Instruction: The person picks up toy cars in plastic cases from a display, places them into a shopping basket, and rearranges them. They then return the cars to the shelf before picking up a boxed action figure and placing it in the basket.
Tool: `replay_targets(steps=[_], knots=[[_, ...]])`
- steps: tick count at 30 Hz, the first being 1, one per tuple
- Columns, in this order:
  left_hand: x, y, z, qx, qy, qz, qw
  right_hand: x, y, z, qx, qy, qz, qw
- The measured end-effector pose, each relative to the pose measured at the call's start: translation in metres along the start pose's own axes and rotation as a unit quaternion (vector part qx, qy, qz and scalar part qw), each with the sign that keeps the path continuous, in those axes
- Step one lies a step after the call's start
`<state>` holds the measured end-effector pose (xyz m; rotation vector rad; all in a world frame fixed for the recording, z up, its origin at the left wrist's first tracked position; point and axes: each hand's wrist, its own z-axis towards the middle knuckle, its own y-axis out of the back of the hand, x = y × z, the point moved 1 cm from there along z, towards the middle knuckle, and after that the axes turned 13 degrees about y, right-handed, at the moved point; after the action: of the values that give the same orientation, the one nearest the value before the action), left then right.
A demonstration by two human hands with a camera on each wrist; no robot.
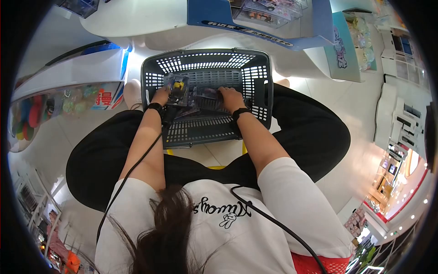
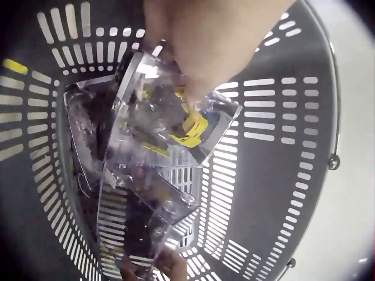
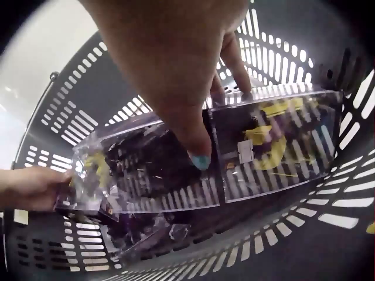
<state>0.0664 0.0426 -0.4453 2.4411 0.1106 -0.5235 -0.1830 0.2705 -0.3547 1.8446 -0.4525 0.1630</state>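
Note:
A dark perforated basket (image 1: 205, 57) holds several clear plastic boxes. At its left side the left hand (image 1: 160, 97) grips a clear box (image 1: 179, 86) with a yellow and dark item inside; the left wrist view shows this hand (image 2: 202, 52) with its thumb on the box (image 2: 158, 120). Inside the right part, the right hand (image 1: 232, 99) holds another clear box. In the right wrist view, the right hand (image 3: 170, 70) has its thumb on one clear box (image 3: 158, 175) and fingers over the far edge, beside a second box (image 3: 275, 146) with yellow parts.
White display counters (image 1: 150, 18) with boxed toys stand ahead, and a shelf with round colourful items (image 1: 34, 112) is at the left. The person's legs in black trousers (image 1: 310, 128) flank the basket. A black cable (image 1: 132, 169) runs along the left arm.

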Motion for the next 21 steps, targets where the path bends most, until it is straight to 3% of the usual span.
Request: replay_targets(steps=[4,7,10,13,14,15,16,18,19,20,21], knots=[[0.020,-0.014,0.007,0.100,0.057,-0.207,0.972,-0.012,-0.005,-0.002,0.044,-0.051,0.033,0.997],[0.032,-0.021,0.030,0.035,0.010,-0.111,0.993,-0.014,-0.007,-0.004,0.067,-0.085,0.030,0.994],[-0.033,-0.001,-0.026,-0.201,-0.068,0.002,0.977,-0.030,-0.027,-0.008,0.042,-0.107,0.024,0.993],[-0.087,0.006,-0.061,-0.078,-0.146,-0.005,0.986,-0.031,-0.026,-0.017,0.008,-0.108,0.049,0.993],[-0.090,-0.005,-0.055,-0.080,-0.158,0.101,0.979,-0.030,-0.023,-0.021,0.001,-0.115,0.065,0.991],[-0.091,-0.012,-0.051,0.043,-0.162,-0.008,0.986,-0.031,-0.021,-0.023,-0.012,-0.128,0.079,0.989],[-0.089,-0.020,-0.049,0.089,-0.191,-0.042,0.977,-0.041,-0.037,-0.021,-0.024,-0.122,0.105,0.987],[-0.079,-0.036,-0.029,0.152,-0.190,-0.011,0.970,-0.034,-0.051,-0.014,-0.057,-0.126,0.087,0.987],[-0.071,-0.039,-0.020,0.180,-0.209,0.010,0.961,-0.018,-0.025,-0.018,-0.043,-0.184,0.125,0.974],[-0.076,-0.033,-0.024,0.210,-0.210,0.031,0.954,-0.013,-0.027,-0.017,-0.054,-0.187,0.088,0.977],[-0.069,-0.035,0.004,0.239,-0.255,0.063,0.935,-0.006,-0.015,-0.017,-0.091,-0.238,0.146,0.956]])
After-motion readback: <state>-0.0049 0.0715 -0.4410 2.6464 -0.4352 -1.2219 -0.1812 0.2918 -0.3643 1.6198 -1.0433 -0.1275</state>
